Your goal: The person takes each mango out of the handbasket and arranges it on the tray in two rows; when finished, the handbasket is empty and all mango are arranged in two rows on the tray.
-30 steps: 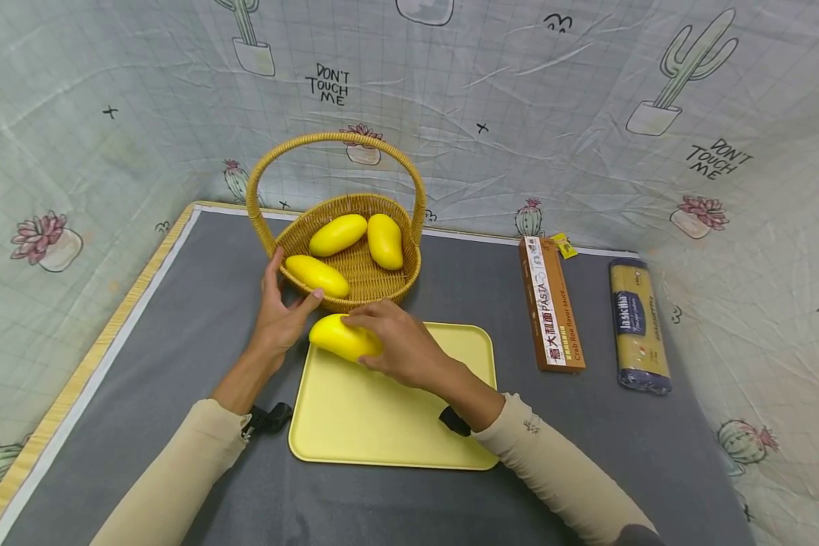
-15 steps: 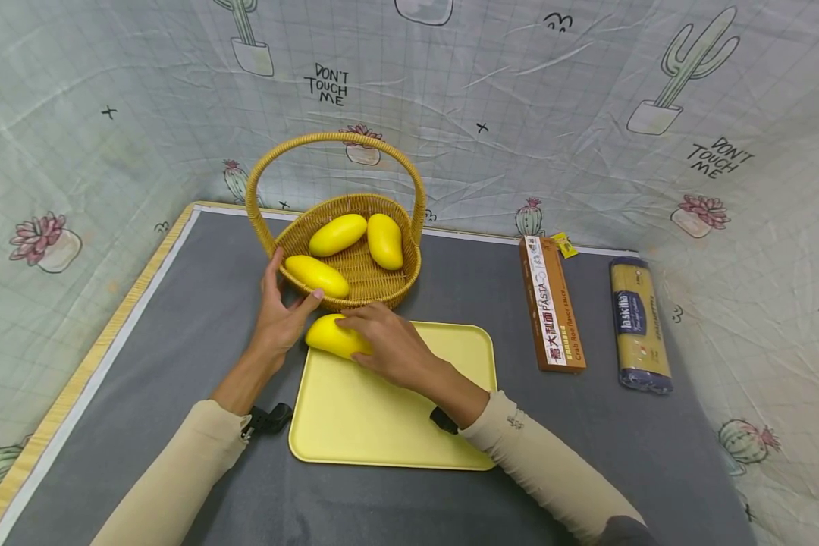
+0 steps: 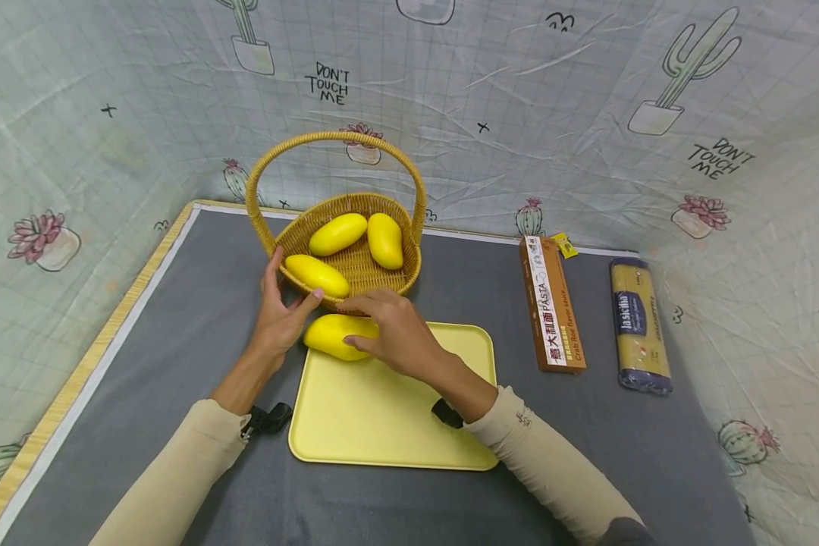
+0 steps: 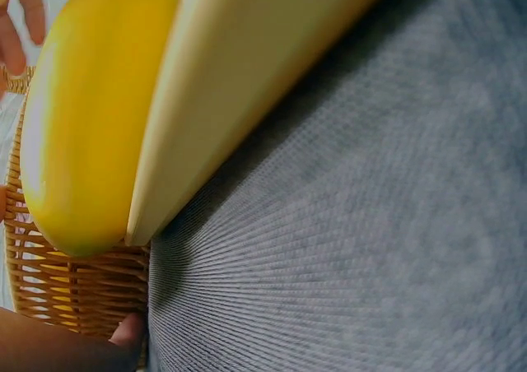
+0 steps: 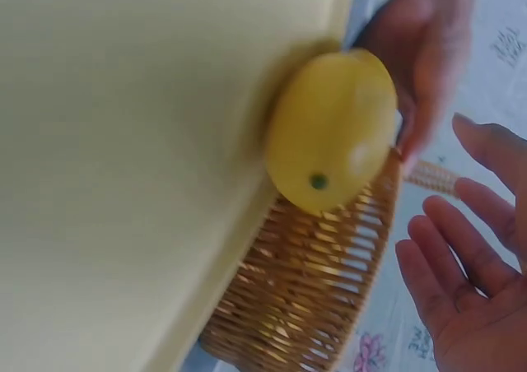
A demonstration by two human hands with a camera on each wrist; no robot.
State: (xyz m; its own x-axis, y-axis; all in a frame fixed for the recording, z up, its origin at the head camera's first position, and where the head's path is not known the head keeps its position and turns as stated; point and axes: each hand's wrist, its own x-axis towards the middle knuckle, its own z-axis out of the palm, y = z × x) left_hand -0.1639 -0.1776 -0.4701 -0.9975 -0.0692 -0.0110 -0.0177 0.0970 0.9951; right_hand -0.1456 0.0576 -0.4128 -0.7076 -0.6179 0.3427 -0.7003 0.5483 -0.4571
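Note:
A yellow mango (image 3: 329, 337) lies at the back left corner of the yellow tray (image 3: 390, 423), close to the front of a wicker basket (image 3: 367, 285). My right hand (image 3: 404, 335) hovers over its right end; in the right wrist view the right hand's fingers (image 5: 449, 248) are spread and apart from the fruit. With my left hand (image 3: 276, 322) I hold the basket at its front left, the thumb along the front rim and the fingers on the left side. Inside lie three more mangoes: one at the back (image 3: 337, 234), one on the right (image 3: 385, 241), one at the front (image 3: 316, 276).
A tall arched handle (image 3: 334, 137) rises over the basket. To the right lie a brown pasta box (image 3: 553, 303) and a spaghetti packet (image 3: 640, 326). A small yellow packet (image 3: 563, 245) sits behind the box. Printed cloth walls (image 3: 478, 174) border the grey table (image 3: 355, 508).
The mango has shifted slightly left on the tray in my right hand's hold. That hand has now let go, its fingers lifted off and spread. My left hand stays on the basket.

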